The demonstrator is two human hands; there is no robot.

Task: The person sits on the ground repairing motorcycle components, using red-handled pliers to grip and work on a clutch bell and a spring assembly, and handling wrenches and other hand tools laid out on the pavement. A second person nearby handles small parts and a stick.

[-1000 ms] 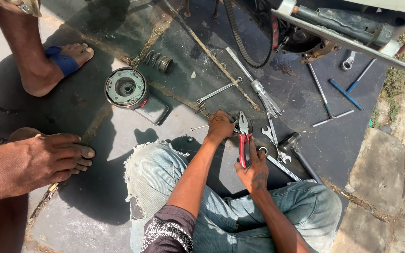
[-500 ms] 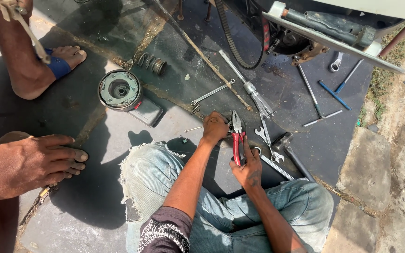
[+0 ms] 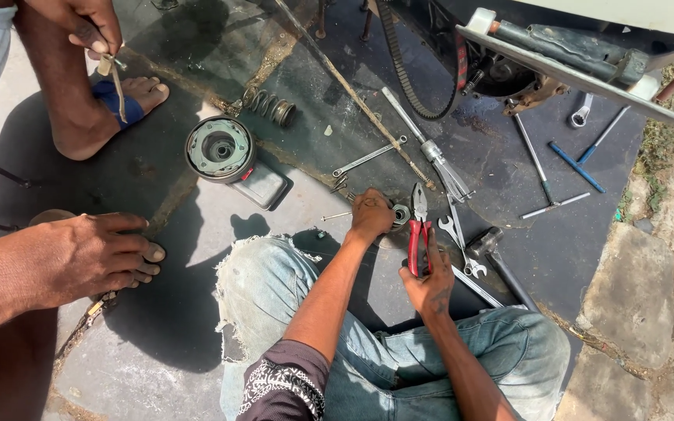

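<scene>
Two hands are at work over the oil-stained floor [image 3: 196, 359], both yours. Your right hand [image 3: 432, 282] is closed around the red handles of a pair of pliers [image 3: 418, 228], whose nose points away from you, toward the far side. Your left hand [image 3: 371, 215] is clenched over a small round metal part [image 3: 400, 214] resting on the floor, just left of the pliers' nose; the part touches the fingers, but how firmly it is gripped cannot be told.

Judged from how things lie, disassembly is well advanced. A round clutch drum [image 3: 220, 148] sits on a flat metal tray [image 3: 263, 185] to the left, a coil spring [image 3: 273, 109] lies beyond it, and a drive belt [image 3: 403, 74] hangs loose from the machine's housing [image 3: 571, 54] at the far right. The small part looks to be the item in hand, and work on it appears unfinished.

Spanners [image 3: 462, 238], a hammer [image 3: 493, 253] and T-handled wrenches [image 3: 536, 168] are spread to the right, near and within reach. Another person's hand [image 3: 91, 257] rests at the left; a second hand [image 3: 79, 23] at far left pinches a small stick.
</scene>
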